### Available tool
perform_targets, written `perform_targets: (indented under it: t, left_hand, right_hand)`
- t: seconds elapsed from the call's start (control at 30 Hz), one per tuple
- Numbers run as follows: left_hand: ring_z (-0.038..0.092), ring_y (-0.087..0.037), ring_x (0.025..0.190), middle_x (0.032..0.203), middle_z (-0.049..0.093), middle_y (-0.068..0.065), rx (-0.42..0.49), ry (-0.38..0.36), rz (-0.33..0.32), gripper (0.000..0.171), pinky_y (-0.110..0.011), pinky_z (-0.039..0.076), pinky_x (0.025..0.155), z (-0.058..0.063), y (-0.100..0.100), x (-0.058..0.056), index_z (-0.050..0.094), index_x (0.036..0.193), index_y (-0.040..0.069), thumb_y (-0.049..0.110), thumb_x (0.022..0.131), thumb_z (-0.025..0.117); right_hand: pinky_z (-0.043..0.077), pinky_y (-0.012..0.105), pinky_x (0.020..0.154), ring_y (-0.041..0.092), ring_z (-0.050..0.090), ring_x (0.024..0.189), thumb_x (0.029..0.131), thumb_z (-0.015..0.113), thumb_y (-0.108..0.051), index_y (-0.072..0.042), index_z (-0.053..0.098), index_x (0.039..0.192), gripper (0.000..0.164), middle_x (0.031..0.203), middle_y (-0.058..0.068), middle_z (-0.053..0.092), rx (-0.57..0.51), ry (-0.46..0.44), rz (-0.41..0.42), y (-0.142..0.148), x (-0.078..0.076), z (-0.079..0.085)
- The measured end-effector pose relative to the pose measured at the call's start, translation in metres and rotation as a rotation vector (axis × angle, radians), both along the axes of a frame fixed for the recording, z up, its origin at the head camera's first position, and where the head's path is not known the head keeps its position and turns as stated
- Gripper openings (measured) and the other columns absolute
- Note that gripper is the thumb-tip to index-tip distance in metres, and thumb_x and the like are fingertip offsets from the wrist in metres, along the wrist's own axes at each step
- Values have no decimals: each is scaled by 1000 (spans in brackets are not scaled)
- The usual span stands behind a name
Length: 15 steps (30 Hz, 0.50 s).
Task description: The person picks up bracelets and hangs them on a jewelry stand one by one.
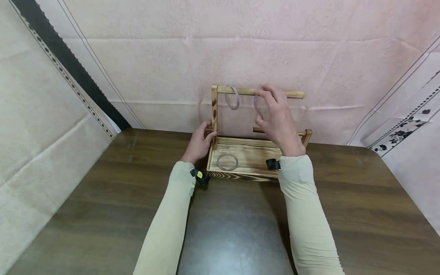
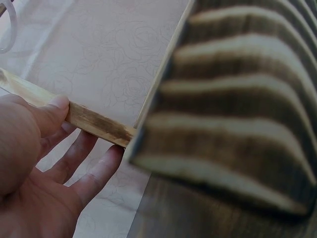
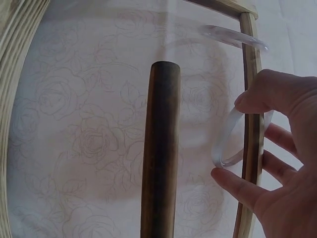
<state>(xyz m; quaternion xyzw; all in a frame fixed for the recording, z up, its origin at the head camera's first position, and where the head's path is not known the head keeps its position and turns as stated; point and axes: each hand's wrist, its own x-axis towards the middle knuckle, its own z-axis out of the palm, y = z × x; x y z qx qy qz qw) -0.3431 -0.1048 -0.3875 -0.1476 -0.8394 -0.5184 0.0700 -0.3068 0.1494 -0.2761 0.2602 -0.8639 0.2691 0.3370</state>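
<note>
A wooden bangle stand (image 1: pixel 214 110) has an upright post on the left, a long upper bar (image 1: pixel 292 94) and a tray base (image 1: pixel 251 151). My left hand (image 1: pixel 199 142) holds the post low down, thumb on one side and fingers on the other. With thumb and fingers, my right hand (image 1: pixel 279 118) pinches a clear bangle (image 1: pixel 256 105). In the right wrist view this bangle (image 3: pixel 218 141) encircles the upper bar. Another clear bangle (image 1: pixel 237 100) hangs on the bar nearer the post. A third bangle (image 1: pixel 227 154) lies flat in the tray's left part.
A shorter lower bar (image 1: pixel 259 130) juts leftward from a short post (image 1: pixel 308 135) at the stand's right; the right hand covers part of it. Close behind hangs a pale patterned cloth (image 1: pixel 165 68). The stand rests near the back edge of the dark wooden table (image 1: pixel 103 198).
</note>
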Motion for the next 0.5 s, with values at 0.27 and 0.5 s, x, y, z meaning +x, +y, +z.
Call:
perform_targets:
  t: [0.27, 0.5]
  left_hand:
    - [57, -32, 131, 137, 59, -19, 4, 6, -4, 38, -45, 51, 108, 1, 1, 0, 47, 143, 3, 13, 106, 53]
    - [57, -32, 132, 138, 59, -19, 5, -10, -3, 38, -45, 52, 108, 0, 0, 0, 47, 143, 4, 14, 107, 53]
  right_hand:
    - [39, 49, 117, 36, 40, 142, 82, 72, 9, -4, 58, 137, 58, 151, 17, 46, -2, 4, 0, 1, 0, -2]
    - [42, 49, 115, 34, 38, 145, 82, 70, 10, -5, 58, 137, 58, 154, 17, 43, -3, -1, 27, 1, 3, -3]
